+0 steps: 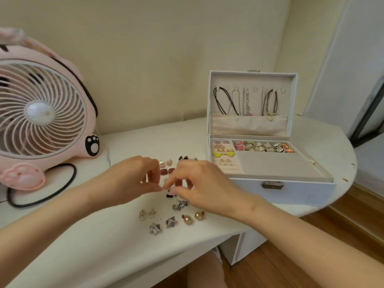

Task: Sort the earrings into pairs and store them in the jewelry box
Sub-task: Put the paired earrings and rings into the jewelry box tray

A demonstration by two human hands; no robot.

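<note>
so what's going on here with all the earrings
A person is sorting earrings at a white table. The left hand and right hand meet over it, their fingers pinching what looks like one small earring, too small to make out. Pairs lie below the hands, among them silver stars and gold pearls. The jewelry box stands open on the right, with a yellow pair already in its left slots, rings beside them and necklaces in the lid.

Head view, close, angled forward-down over table (pixel 116 235).
</note>
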